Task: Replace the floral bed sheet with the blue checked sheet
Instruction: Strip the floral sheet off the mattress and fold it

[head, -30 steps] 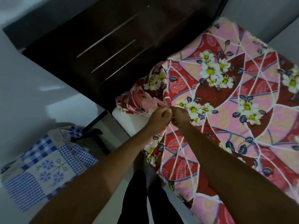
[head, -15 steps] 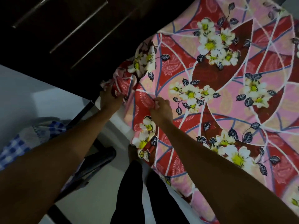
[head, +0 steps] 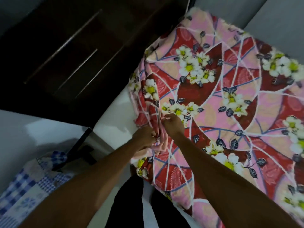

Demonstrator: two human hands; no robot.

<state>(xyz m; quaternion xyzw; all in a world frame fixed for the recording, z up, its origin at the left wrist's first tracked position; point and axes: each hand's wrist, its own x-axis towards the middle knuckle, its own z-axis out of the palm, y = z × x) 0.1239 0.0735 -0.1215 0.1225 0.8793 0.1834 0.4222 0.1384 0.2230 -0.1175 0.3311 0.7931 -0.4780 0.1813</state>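
I'm on the stripping step: my left hand (head: 144, 136) and right hand (head: 172, 124) each pinch bunched folds of the floral sheet (head: 222, 129) at centre frame, beside bare white mattress (head: 115, 119). Next I'd drag it toward the lower frame. The dark wardrobe (head: 74, 46) crowds the upper left; the blue checked sheet (head: 19, 191) lies lower left.

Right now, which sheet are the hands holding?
The floral sheet: left hand and right hand grip it; the checked sheet lies apart, untouched.

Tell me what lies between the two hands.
In the head view, a bunched fold of the floral sheet lies between the left hand and right hand; both grip it.
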